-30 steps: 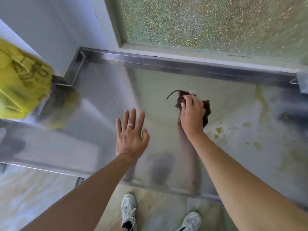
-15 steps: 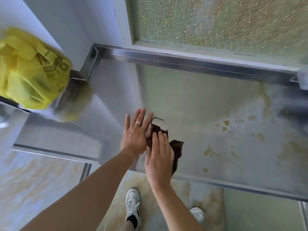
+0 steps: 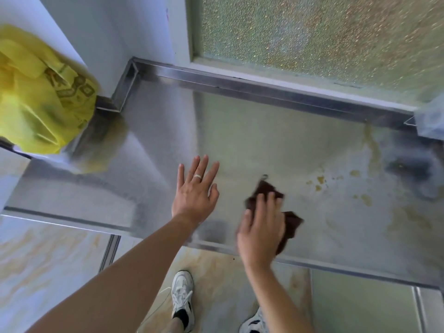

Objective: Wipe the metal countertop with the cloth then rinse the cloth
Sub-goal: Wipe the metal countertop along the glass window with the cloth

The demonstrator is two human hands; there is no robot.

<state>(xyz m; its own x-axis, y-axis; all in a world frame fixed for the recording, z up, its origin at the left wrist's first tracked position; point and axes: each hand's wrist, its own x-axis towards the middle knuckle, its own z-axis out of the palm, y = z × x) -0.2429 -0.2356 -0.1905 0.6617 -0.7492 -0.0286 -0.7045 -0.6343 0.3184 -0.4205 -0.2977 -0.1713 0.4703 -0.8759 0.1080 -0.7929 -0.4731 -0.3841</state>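
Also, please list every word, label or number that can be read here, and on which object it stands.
Yellow plastic bag: dark printed characters, too blurred and creased to read.
Metal countertop, brown cloth, frosted window, shoes: no text visible.

1. The metal countertop (image 3: 276,140) is bare across its far middle, from the left hand (image 3: 195,191) to the raised metal back rim (image 3: 264,88).
2. At the far left a yellow bag (image 3: 40,92) blocks that corner.
3. At the far right edge a pale translucent object (image 3: 431,118) sits on the rim.
4. The right hand (image 3: 260,230), pressed flat on the brown cloth (image 3: 292,223), fills the near middle; a narrow bare strip lies between the two hands.
5. To the right, only flat yellowish stains (image 3: 365,198).
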